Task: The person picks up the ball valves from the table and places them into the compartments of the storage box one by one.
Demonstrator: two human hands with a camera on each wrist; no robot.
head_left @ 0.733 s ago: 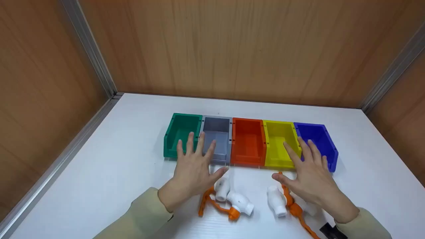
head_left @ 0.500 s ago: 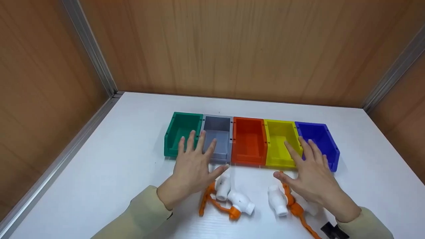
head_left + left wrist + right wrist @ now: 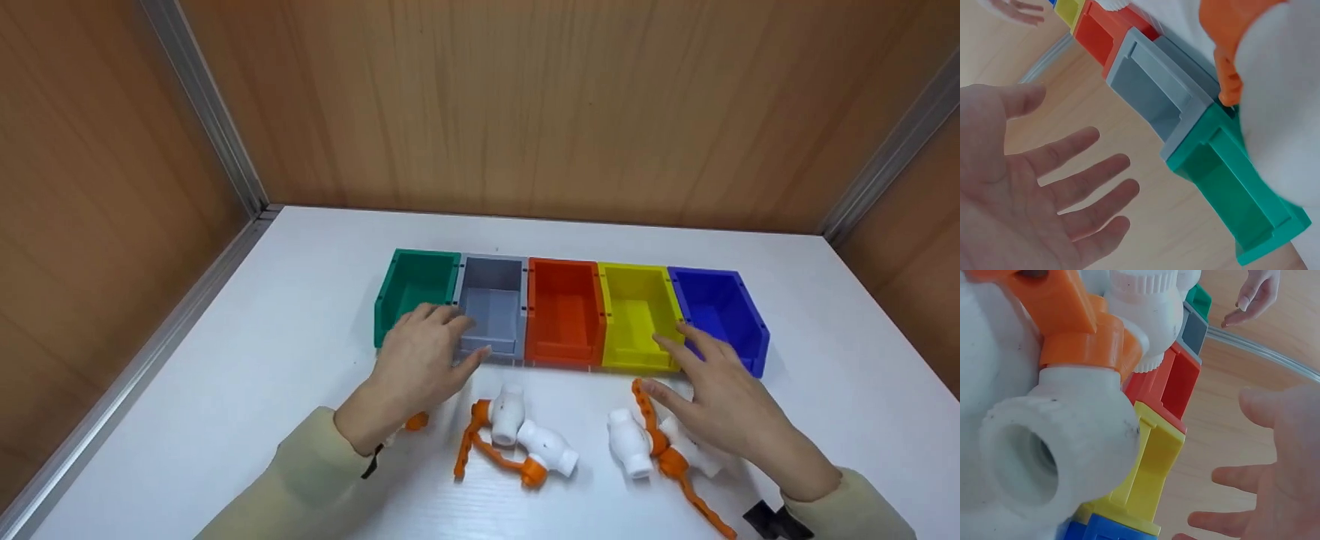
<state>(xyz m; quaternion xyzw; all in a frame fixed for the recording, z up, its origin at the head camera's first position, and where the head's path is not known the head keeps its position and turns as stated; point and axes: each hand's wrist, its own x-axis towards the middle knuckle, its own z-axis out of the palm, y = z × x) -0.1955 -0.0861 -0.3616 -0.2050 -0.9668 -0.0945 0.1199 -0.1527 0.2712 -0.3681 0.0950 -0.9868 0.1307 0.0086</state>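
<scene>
My left hand (image 3: 416, 356) hovers in front of the green bin (image 3: 414, 274) and the grey bin (image 3: 491, 304), fingers relaxed and holding nothing. Over the front of the yellow bin (image 3: 634, 292) and blue bin (image 3: 709, 292), my right hand (image 3: 731, 409) is also unburdened, its fingers spread. Between the hands lie two white plastic ball valves (image 3: 508, 415) with orange handles (image 3: 463, 450). Another white ball valve (image 3: 630, 444) lies left of the right hand, which partly covers one more beside it. An orange part (image 3: 417, 421) peeks out by the left wrist.
The red bin (image 3: 564, 311) sits mid-row; the joined bins stand across the white table (image 3: 300, 300). Wooden panels (image 3: 525, 112) with metal corner strips enclose the back and sides. A black strap piece (image 3: 776, 519) shows at the right cuff.
The left hand has drawn back toward the lower left and its spread fingers have bent, uncovering more of the valves and an orange part. The right hand has shifted slightly right and down.
</scene>
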